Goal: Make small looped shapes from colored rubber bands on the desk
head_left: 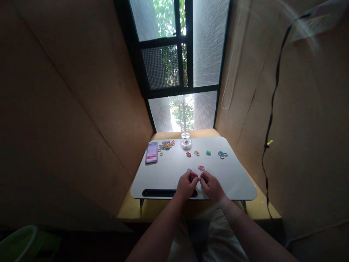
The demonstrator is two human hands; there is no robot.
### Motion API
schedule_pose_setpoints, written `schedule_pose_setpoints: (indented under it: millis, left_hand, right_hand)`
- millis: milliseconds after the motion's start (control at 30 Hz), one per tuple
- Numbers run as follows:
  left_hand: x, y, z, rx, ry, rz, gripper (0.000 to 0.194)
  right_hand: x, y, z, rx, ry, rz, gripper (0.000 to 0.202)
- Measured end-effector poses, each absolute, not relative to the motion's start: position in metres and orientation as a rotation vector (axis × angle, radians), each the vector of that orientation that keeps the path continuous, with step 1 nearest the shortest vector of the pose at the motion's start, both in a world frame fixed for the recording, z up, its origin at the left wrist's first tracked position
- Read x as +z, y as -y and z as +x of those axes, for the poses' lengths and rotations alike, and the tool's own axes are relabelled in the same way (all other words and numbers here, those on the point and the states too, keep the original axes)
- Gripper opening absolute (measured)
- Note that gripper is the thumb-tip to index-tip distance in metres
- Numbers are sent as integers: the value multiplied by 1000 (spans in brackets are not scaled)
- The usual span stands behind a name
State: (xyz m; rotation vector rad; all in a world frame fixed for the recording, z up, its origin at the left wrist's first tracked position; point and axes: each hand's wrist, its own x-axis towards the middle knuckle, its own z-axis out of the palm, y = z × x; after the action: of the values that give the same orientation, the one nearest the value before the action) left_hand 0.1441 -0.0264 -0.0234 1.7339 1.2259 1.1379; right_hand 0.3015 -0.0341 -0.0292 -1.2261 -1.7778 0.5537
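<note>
My left hand and my right hand meet above the front of a white lap table. Both are closed, fingertips pinched around a tiny item between them, too small to make out. Just beyond them lie a pink bunch of small bands and a greyish band, partly hidden by my left fingers. Farther back sit a red bunch, a yellow-orange bunch, a green bunch and a blue-grey bunch. A mixed-colour pile lies at the back left.
A clear round container stands at the table's back edge. A phone-like object lies at the left. The table has a black slot along its front. A dark cable hangs at right; a green basket is at lower left.
</note>
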Motion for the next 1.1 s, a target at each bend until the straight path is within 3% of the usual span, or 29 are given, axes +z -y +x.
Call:
schedule_pose_setpoints:
  millis: [1100]
  left_hand:
    - [-21,28,145,1127,-1234,1767,14]
  right_hand:
    - [-31,34,302,529,1803,-1255,16]
